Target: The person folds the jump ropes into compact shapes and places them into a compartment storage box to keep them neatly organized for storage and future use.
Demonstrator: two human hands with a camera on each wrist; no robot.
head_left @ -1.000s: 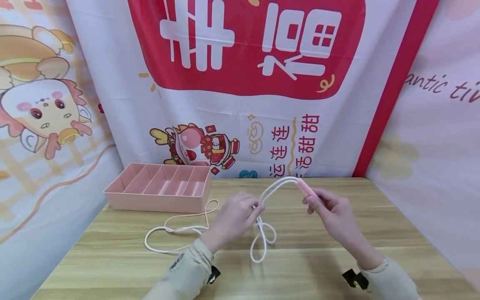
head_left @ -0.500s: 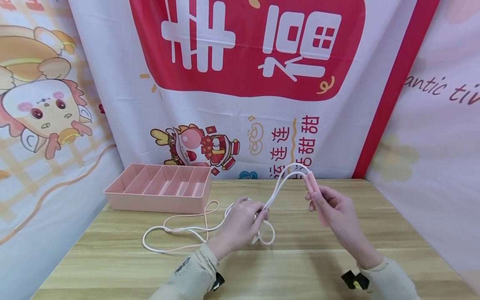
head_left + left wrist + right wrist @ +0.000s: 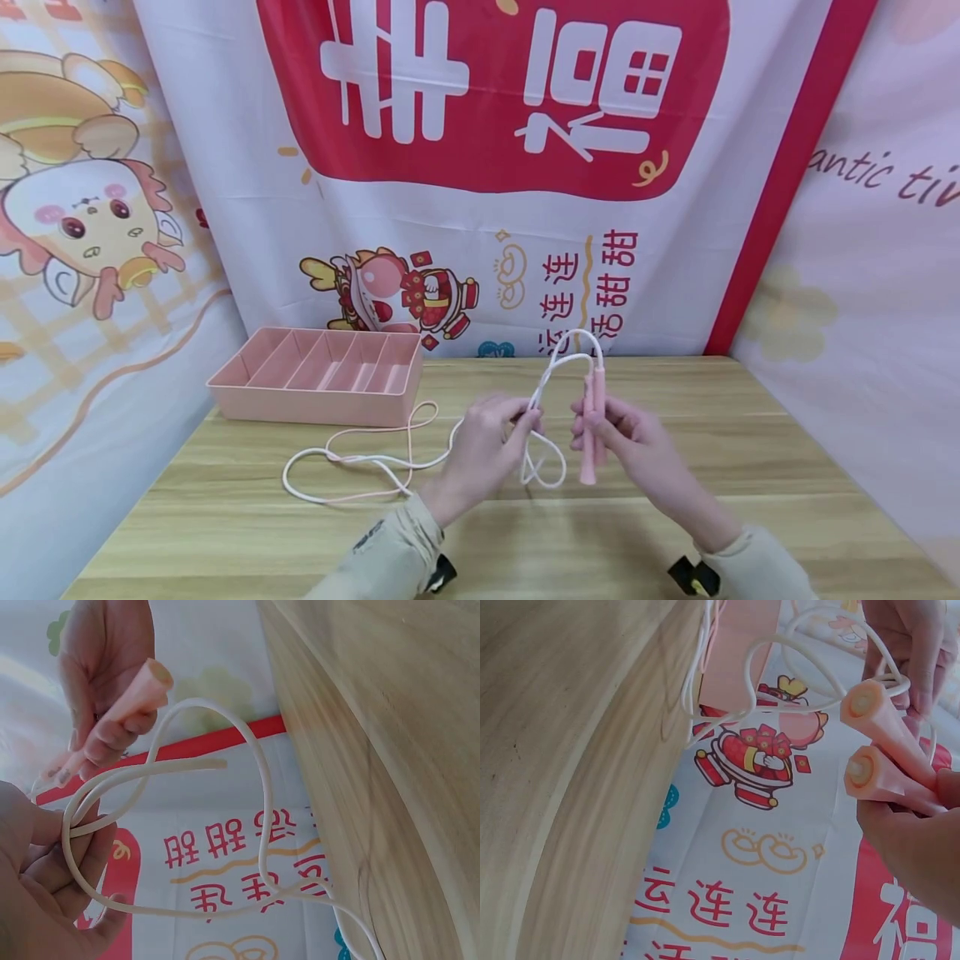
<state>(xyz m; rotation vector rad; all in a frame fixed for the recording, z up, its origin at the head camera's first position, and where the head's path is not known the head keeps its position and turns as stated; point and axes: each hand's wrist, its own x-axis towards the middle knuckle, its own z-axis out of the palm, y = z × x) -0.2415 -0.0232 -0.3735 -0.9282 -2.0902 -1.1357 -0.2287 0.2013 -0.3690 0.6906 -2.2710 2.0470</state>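
Right hand (image 3: 628, 435) has its fingers wrapped round both pink handles (image 3: 588, 457), side by side and nearly upright over the right half of the wooden table (image 3: 555, 546), and just to their left the left hand (image 3: 491, 442) pinches the white rope (image 3: 537, 392), which arches up and over into the handle tops, with a small loop below those fingers! Farther left, white loops and a thin peach strand (image 3: 410, 443) sprawl on the wood, near side of the pink divided box (image 3: 322, 407)
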